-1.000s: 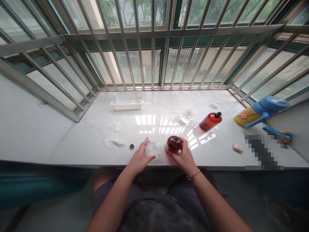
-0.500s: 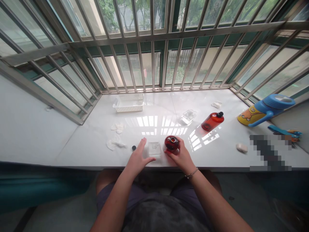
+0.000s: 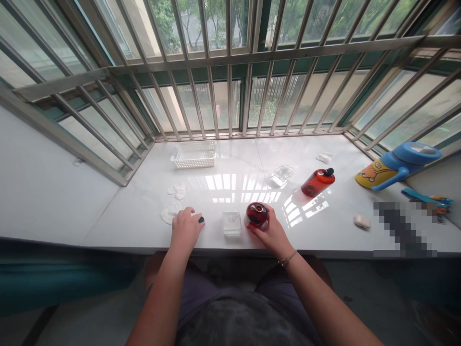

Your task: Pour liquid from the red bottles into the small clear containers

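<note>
The white desk [image 3: 122, 226] bears the work. The right hand [image 3: 272, 234] curls round the side of the nearer red bottle [image 3: 255, 220], probably to steady it while leaving its open mouth uncovered. The clear box [image 3: 231, 226] stands between bottle and cap, touching neither. Smallest, the black cap [image 3: 201, 219] sits at the narrowed fingertips of the left hand [image 3: 185, 228]; whether they grip it, I cannot tell.

White basket [image 3: 194, 156] at back left of white counter [image 3: 115, 221], near window bars [image 3: 230, 103]; crumpled tissue [image 3: 177, 191] in front of it, another wad [image 3: 324, 157] back right. Blue-and-yellow flask [image 3: 387, 168] far right, blue strap [image 3: 414, 193] just beside it, small beige block [image 3: 362, 221] nearer the front edge. Teal cloth [image 3: 65, 276] hangs below counter at left, trees [image 3: 194, 21] show outside.
</note>
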Demonstrator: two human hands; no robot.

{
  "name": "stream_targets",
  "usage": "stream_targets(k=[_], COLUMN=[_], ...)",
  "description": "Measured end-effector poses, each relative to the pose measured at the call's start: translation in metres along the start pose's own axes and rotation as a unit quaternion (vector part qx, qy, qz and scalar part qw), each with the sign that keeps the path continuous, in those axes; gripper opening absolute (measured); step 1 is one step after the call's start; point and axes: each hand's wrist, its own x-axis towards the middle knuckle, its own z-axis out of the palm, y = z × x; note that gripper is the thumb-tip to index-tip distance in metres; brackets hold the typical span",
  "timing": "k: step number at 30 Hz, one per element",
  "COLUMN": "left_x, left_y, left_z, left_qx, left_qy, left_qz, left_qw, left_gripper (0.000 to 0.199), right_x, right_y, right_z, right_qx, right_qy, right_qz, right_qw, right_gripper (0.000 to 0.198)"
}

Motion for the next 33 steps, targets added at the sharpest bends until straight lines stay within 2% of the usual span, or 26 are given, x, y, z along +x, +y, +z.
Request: stream_targets(k=[5, 8, 11, 15, 18, 21, 25, 29, 31, 33], left_x=[0.003, 0.004, 0.002, -0.006, -0.011, -0.014, -0.015, -0.014, -0.011, -0.005], left_y=[0.001, 0.004, 0.015, 0.043, 0.070, 0.094, 0.114, 0.116, 0.113, 0.113], left_z=[0.008, 0.006, -0.004, -0.025, -0.040, -0.052, -0.060, -0.055, -0.049, -0.042], left_qx=[-0.019, -0.127, -0.297, -0.437, -0.505, -0.544, -0.531, -0.490, -0.452, -0.414], left_qy=[0.006, 0.030, 0.032, 0.012, -0.019, -0.048, -0.057, -0.030, 0.012, 0.034], left_qz=[0.002, -0.011, -0.030, -0.040, -0.008, 0.045, 0.099, 0.132, 0.142, 0.165], left_qw=[1.000, 0.991, 0.954, 0.898, 0.863, 0.836, 0.839, 0.861, 0.881, 0.894], left_gripper=[0.016, 0.019, 0.027, 0.035, 0.036, 0.033, 0.028, 0.035, 0.050, 0.073], right_x=[0.004, 0.003, -0.002, -0.011, -0.013, -0.008, -0.002, -0.003, -0.001, 0.004], right_y=[0.003, 0.003, -0.009, -0.047, -0.076, -0.090, -0.091, -0.088, -0.085, -0.080], right_z=[-0.002, -0.005, -0.013, -0.021, -0.018, -0.013, -0.012, -0.020, -0.025, -0.029], right_qx=[-0.020, -0.032, -0.073, -0.148, -0.186, -0.176, -0.139, -0.095, -0.084, -0.091], right_qy=[-0.021, -0.016, 0.047, 0.153, 0.115, 0.077, 0.086, 0.089, 0.119, 0.143], right_qz=[-0.005, -0.033, -0.106, -0.238, -0.313, -0.327, -0.320, -0.280, -0.245, -0.209], right_qw=[1.000, 0.999, 0.991, 0.948, 0.924, 0.925, 0.933, 0.951, 0.959, 0.963], right_gripper=[0.087, 0.097, 0.107, 0.090, 0.078, 0.071, 0.053, 0.038, 0.035, 0.030])
